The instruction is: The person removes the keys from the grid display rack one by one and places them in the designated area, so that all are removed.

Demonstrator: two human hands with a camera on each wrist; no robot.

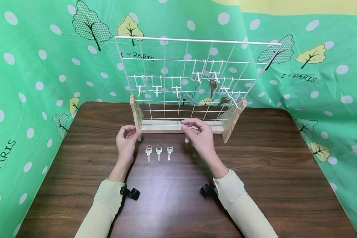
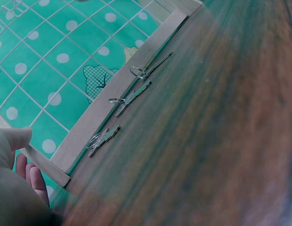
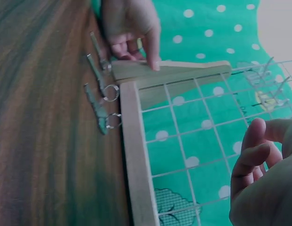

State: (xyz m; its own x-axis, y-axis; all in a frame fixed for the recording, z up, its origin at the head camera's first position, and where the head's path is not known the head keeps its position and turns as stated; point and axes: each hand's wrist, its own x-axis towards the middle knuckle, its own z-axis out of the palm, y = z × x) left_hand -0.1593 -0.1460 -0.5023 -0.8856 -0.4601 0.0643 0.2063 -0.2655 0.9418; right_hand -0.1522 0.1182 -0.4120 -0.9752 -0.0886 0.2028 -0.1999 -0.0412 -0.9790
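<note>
A white wire grid rack stands at the back of the table on a wooden base bar (image 1: 160,128). My left hand (image 1: 125,142) grips the lower end of its left wooden side leg (image 1: 135,110), the thumb on the near side and the fingers behind. In front of the base bar my right hand (image 1: 200,135) hovers, its fingers loosely bent and holding nothing. Three silver keys lie in a row on the table between the hands: a left key (image 1: 148,151), a middle key (image 1: 159,150) and a right key (image 1: 169,150), each with a ring.
White hooks (image 1: 157,90) hang on the grid in several places. Darker keys dangle on the right side, one key (image 1: 212,84) above another key (image 1: 224,100). The dark wood table (image 1: 270,172) meets a green patterned cloth (image 1: 41,66) behind and at the sides.
</note>
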